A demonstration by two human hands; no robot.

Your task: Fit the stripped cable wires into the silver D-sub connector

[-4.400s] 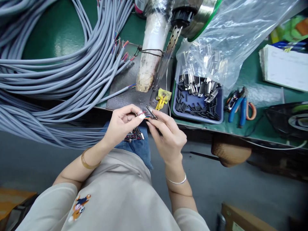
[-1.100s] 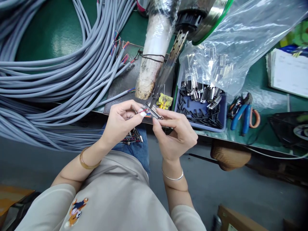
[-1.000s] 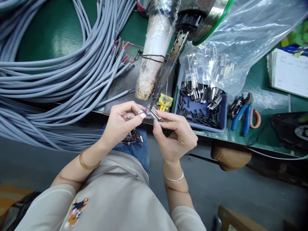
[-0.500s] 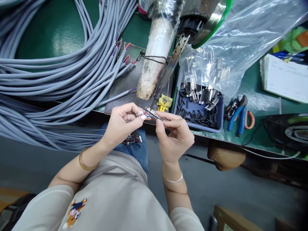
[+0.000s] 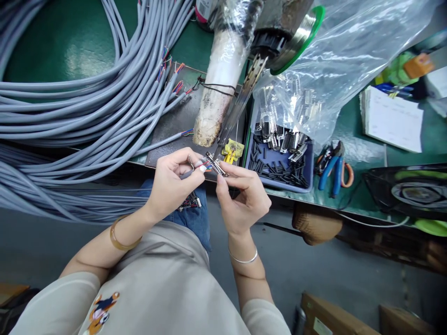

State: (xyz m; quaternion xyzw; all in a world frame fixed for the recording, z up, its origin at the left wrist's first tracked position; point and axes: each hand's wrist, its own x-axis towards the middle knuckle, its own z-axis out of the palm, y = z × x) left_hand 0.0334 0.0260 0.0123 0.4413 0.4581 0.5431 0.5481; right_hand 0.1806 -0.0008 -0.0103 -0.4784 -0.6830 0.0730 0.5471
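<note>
My left hand (image 5: 176, 179) pinches the end of a grey cable (image 5: 186, 175), whose stripped red, blue and orange wires fan out past the thumb. Between the thumb and fingers of my right hand (image 5: 242, 193) is a metal multi-pin connector (image 5: 216, 164), tilted, right at the wire ends. Just beyond it is the tip of a soldering iron (image 5: 242, 100), mounted beside a white, scorched tube (image 5: 214, 88). A yellow clip-like piece (image 5: 233, 151) lies close to the connector. Whether each wire touches a pin is too small to tell.
Grey cables (image 5: 87, 116) cover the left of the green bench. A blue tray (image 5: 293, 186) holds connectors and black sleeves under a plastic bag (image 5: 349, 60). Blue-handled cutters (image 5: 335, 174), a solder spool (image 5: 314, 28) and a paper pad (image 5: 393, 118) are rightward. Wired connectors (image 5: 190, 201) rest on the lap.
The view has shifted slightly, so the bench appears farther left. The connector has turned to a steeper tilt in my right hand, and more coloured wires show beside it.
</note>
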